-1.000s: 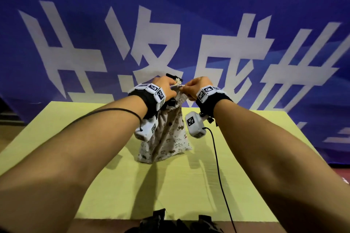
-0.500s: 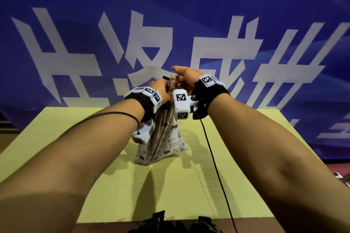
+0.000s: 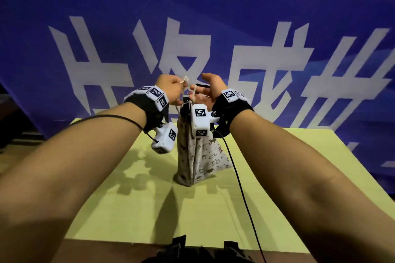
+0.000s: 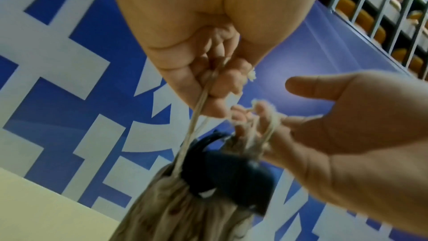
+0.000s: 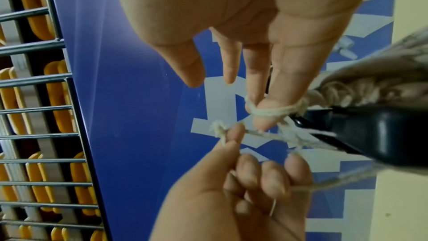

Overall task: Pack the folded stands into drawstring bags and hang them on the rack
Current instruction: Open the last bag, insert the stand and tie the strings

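A patterned drawstring bag (image 3: 203, 156) stands upright on the yellow table (image 3: 277, 198), its neck gathered. A black folded stand (image 4: 231, 175) pokes out of the neck. My left hand (image 3: 171, 89) is above the bag's left side, fingers curled round one cream drawstring (image 4: 197, 120) and pinching a knotted cord end (image 5: 219, 131). My right hand (image 3: 205, 92) is just right of it with fingers straight and spread. A loop of cord (image 5: 275, 113) is wound round one of the right hand's fingertips. The stand's lower part is hidden inside the bag.
A blue banner with large white characters (image 3: 192, 38) hangs behind the table. Grey metal bars with yellow shapes behind them (image 5: 34, 116) show beside the banner in both wrist views. A black cable (image 3: 239, 188) trails from my right wrist across the table. Something black (image 3: 192, 252) lies at the near edge.
The hands met above the bag's neck. My right hand went from a closed grip on the cord to straight, spread fingers with the cord looped on one. The left kept its hold.
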A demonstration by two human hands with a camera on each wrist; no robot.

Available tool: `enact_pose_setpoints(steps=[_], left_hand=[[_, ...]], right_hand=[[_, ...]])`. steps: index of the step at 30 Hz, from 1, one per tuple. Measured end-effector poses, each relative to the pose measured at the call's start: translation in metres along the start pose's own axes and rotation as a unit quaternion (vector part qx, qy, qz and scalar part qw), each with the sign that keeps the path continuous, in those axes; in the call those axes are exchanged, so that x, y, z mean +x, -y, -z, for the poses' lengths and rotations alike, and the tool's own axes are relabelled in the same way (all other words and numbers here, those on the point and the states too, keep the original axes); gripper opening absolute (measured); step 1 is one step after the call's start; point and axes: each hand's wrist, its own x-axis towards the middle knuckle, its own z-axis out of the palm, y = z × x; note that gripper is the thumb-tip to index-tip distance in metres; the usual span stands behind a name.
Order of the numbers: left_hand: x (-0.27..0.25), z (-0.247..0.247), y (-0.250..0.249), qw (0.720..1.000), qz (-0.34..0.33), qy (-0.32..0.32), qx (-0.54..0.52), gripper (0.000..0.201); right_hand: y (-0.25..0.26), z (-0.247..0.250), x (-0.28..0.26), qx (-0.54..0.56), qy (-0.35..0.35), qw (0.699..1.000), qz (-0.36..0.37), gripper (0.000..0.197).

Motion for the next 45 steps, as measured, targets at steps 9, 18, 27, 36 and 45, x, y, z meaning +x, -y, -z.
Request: enact_pose_setpoints(steps=[9, 18, 27, 36, 45], left_hand=[[-0.004, 0.016, 0.004, 0.997, -0.013, 0.017, 0.071, 0.027], [-0.002, 0.013, 0.009, 0.983, -0.007, 0.018, 0.182, 0.019], [0.004, 0.018, 0.0, 0.997, 0.014, -0.025, 0.071, 0.016], [0.001, 0.015, -0.006, 0.999, 0.014, -0.002, 0.041, 0.019], [-0.003, 0.014, -0.009, 0.998, -0.027, 0.017, 0.056, 0.016]], right_hand=[[0.0, -0.022, -0.007, 0.023, 0.101, 0.995, 0.009, 0.062], [-0.005, -0.02, 0.0, -0.011, 0.112, 0.993, 0.019, 0.055], [-0.026, -0.003, 0.021, -0.301, -0.037, 0.942, 0.142, 0.01], [-0.037, -0.009, 0.028, -0.422, 0.039, 0.888, 0.177, 0.03], [-0.038, -0.015, 0.031, -0.438, 0.024, 0.884, 0.161, 0.01]])
